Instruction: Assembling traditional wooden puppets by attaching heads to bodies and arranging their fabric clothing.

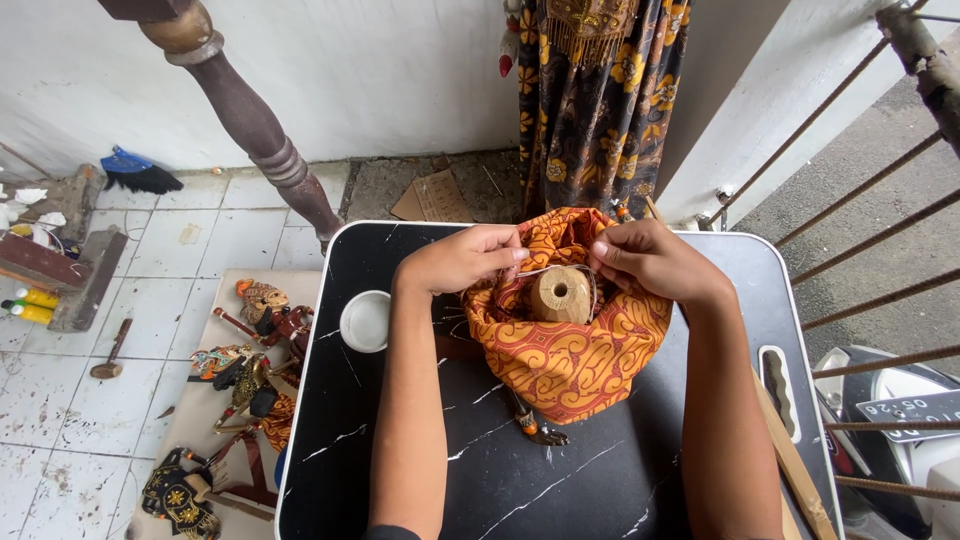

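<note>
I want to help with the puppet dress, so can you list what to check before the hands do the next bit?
1. Both hands on the cloth: ok. The left hand and right hand pinch the top edge of the orange patterned cloth.
2. Wooden body inside the cloth: ok. The round wooden piece sits in the opening.
3. Thread around the wood: cannot tell; a thin strand shows, too fine to follow.
4. Cloth lying on the black table: ok.
5. White cup out of the way: ok, it stands apart, beside the left forearm.
</note>
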